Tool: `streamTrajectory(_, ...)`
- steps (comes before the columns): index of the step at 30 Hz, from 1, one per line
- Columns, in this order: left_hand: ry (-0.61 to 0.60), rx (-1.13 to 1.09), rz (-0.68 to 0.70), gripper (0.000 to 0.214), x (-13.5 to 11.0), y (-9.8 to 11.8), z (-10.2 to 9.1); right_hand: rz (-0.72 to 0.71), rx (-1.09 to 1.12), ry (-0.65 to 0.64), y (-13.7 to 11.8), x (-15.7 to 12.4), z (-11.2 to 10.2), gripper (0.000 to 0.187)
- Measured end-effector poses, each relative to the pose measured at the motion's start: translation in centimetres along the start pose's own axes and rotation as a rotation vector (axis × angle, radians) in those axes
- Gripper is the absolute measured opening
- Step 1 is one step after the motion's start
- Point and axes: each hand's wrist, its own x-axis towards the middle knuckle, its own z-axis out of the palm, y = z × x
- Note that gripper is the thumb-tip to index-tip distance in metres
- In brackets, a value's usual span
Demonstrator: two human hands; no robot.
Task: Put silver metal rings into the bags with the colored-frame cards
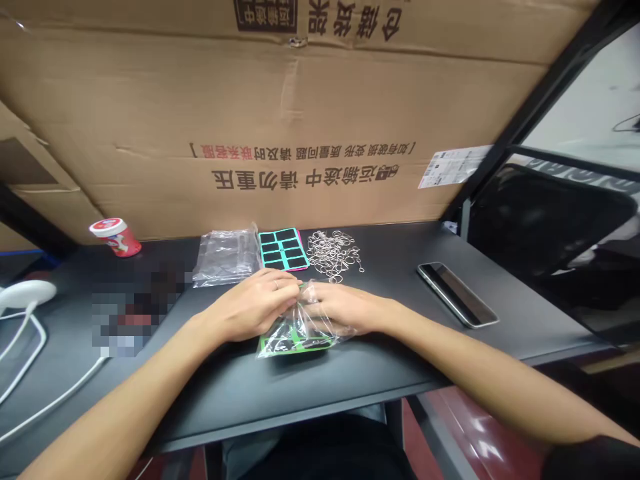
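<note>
Both hands meet at the middle of the view, low on the dark tabletop (300,393), with the left hand (250,305) coming in from about 8 o'clock and the right hand (345,308) from about 4 o'clock. Each grip is closed, fingers curled in on the gathered upper edge of a clear plastic bag (295,330), so the bag is pinched between the two hands, though the fingers hide exactly how. The bag lies on the tabletop just below the hands, and inside it sits a green sheet with black squares (295,343). At about 11 o'clock from the hands lies a second clear plastic bag (225,257), touching a teal-and-pink sheet of black squares (283,249) at 12 o'clock. Just beside that, toward 1 o'clock, spreads a heap of small silver wire loops (333,253). A smartphone (457,294) lies face up at about 3 o'clock, well apart from the right hand. A red-and-white tub (116,237) lies on its side at about 10 o'clock, and a white cable (50,400) trails off the tabletop at about 8 o'clock. A large cardboard carton (300,113) stands along the far edge.
</note>
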Motion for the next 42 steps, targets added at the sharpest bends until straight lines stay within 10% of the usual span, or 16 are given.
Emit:
streamTrajectory(7,-0.010,-0.003,-0.008,0.025,0.0,0.0,-0.1,0.276,-0.058,-0.061,-0.6,0.0,-0.7,0.017)
streamTrajectory(13,-0.029,-0.010,-0.015,0.024,0.0,-0.1,-0.1,0.209,-0.182,-0.098,0.1,-0.5,-1.4,0.012)
streamTrajectory(23,-0.037,0.001,-0.009,0.022,-0.1,-0.2,-0.1,0.222,0.311,0.323,1.6,-1.7,-2.3,0.015)
streamTrajectory(28,-0.039,0.008,-0.012,0.023,-0.1,0.0,-0.2,0.303,0.037,0.500,2.7,-2.2,-2.9,0.016)
streamTrajectory(35,-0.040,0.013,-0.011,0.024,0.0,0.0,-0.1,0.176,0.119,0.045,1.9,-2.0,-2.7,0.021)
streamTrajectory(42,-0.061,-0.016,-0.026,0.022,-0.1,0.0,-0.1,0.264,0.115,-0.058,1.6,-1.7,-2.9,0.012)
